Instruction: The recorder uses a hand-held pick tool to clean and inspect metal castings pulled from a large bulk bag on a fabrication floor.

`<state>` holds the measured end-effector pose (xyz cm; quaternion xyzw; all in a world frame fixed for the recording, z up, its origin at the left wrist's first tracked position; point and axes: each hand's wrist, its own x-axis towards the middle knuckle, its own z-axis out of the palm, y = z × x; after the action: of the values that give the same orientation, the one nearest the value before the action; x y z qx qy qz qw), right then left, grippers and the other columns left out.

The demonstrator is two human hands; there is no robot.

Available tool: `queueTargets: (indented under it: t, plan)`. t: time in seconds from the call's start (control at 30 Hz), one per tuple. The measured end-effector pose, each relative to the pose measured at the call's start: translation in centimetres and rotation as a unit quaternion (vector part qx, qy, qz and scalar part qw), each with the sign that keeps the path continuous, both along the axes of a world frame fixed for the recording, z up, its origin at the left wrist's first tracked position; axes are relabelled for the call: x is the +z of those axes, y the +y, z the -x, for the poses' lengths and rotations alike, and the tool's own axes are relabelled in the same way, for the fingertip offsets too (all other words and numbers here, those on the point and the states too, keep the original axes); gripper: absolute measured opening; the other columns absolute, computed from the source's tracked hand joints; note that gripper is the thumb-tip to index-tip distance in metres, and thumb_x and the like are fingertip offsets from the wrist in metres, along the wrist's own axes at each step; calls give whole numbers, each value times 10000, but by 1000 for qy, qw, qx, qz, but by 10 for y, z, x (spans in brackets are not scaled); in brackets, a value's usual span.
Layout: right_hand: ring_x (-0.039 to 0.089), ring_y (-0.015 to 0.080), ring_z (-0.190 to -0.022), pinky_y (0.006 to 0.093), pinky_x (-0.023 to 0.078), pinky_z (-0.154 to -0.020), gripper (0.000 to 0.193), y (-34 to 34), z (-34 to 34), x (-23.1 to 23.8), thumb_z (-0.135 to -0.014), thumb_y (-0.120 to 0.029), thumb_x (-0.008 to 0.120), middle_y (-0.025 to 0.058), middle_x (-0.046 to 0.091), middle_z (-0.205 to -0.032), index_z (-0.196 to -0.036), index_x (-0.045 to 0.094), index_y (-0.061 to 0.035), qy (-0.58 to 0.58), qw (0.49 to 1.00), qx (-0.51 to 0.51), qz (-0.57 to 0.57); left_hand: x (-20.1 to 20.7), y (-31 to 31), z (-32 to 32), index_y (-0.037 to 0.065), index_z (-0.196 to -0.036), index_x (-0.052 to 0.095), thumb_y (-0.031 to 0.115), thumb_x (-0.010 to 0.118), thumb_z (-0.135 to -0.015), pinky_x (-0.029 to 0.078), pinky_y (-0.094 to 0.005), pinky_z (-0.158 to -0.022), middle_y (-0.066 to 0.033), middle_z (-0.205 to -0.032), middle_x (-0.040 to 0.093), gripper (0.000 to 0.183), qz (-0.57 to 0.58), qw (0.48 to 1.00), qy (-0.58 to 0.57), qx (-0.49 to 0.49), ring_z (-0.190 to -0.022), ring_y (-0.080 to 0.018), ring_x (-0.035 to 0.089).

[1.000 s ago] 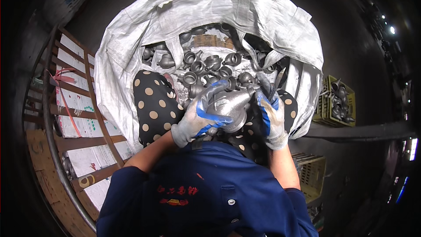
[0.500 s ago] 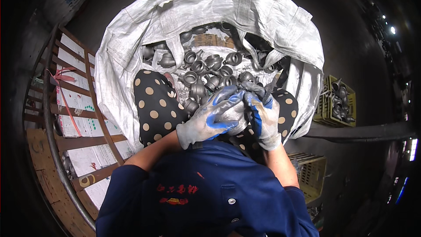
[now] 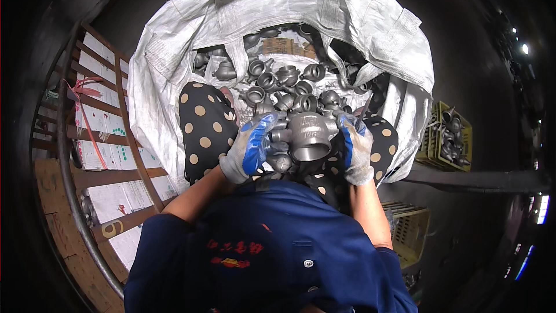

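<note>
A grey cast-metal housing (image 3: 310, 133), round and hollow with a stub on each side, is held up over my lap, its wide opening toward me. My left hand (image 3: 253, 146), in a white glove with blue palm coating, closes round its left stub. My right hand (image 3: 355, 149), gloved alike, grips the right stub with its fingertips. A thin dark strip stands up beside the right fingers; its kind is unclear. Just below the left fingers shows a rounded metal part (image 3: 280, 163). Beyond my hands, several similar castings (image 3: 288, 75) lie in a heap.
A big white woven sack (image 3: 382, 35) with strap loops surrounds the heap and my polka-dotted knees. At the right stand a yellow crate (image 3: 427, 153) of castings and another yellow crate (image 3: 412, 232). A slatted rack (image 3: 124, 122) with flattened cartons is on the left.
My hands have moved apart to the housing's two sides, and its opening now shows plainly. The left hand has shifted from over the casting to its left stub.
</note>
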<state>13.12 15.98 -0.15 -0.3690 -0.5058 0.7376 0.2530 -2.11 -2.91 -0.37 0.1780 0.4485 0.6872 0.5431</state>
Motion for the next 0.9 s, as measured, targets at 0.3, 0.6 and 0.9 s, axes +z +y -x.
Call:
queueTargets:
  t: [0.3, 0.6, 0.9]
  plan:
    - [427, 24, -469, 182, 297, -412, 194, -17, -3, -3, -920, -225, 565, -58, 520, -638, -996, 628, -58, -21, 996, 74, 36, -11, 2, 18, 12, -1151, 559, 161, 551, -922, 527, -235, -600, -61, -845, 639, 274, 33, 992, 2, 122, -662, -123, 630]
    - [446, 15, -569, 184, 350, -487, 203, -27, 13, -29, -920, -187, 570, -45, 571, -720, -981, 662, -16, 43, 950, 50, -306, 14, 4, 35, 34, -1060, 628, 139, 577, -901, 448, -199, -488, -16, -742, 603, 197, 41, 984, -6, 173, -539, -71, 554]
    - [542, 50, -650, 187, 425, -556, 271, -23, 4, -21, -918, -136, 526, -9, 606, -835, -1146, 577, 0, -10, 921, 192, -340, 103, -28, 72, 24, -1014, 629, 49, 635, -821, 493, -209, -517, -76, -923, 665, 195, -195, 936, 113, 272, -680, -110, 616]
